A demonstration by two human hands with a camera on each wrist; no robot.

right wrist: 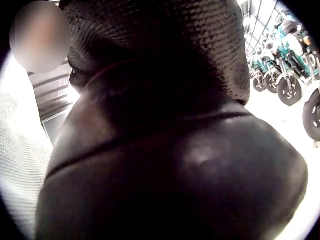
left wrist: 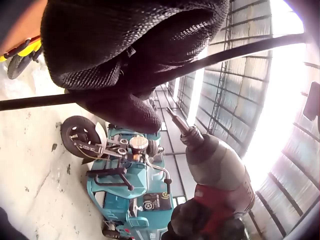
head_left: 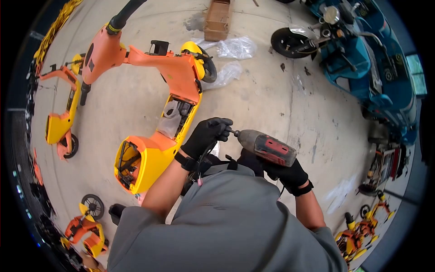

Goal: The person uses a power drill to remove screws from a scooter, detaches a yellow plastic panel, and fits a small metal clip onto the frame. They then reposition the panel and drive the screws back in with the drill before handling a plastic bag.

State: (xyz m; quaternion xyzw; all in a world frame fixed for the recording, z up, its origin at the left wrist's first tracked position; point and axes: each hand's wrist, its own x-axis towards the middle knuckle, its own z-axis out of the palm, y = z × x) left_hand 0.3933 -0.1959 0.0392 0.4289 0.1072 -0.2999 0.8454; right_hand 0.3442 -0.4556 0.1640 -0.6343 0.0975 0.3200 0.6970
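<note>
My right hand (head_left: 290, 174), in a black glove, grips a grey and red impact driver (head_left: 272, 148) in front of the torso. The driver points left, and a slim bit (left wrist: 179, 121) sticks out of its nose. Close by the bit, my gloved left hand (head_left: 206, 136) has its fingers curled in; I cannot tell whether something small sits between them. A dark cord (left wrist: 240, 52) crosses the left wrist view in front of that hand. The driver's dark base (right wrist: 165, 175) fills most of the right wrist view below the glove.
An orange and yellow scooter (head_left: 181, 81) stands at the left, its footboard compartment uncovered, with a plastic bag (head_left: 168, 123) on it. A cardboard box (head_left: 218, 20) and plastic wrap (head_left: 236, 47) lie ahead. Teal vehicles (head_left: 358, 59) stand at the right; more scooters (head_left: 63, 109) at the edges.
</note>
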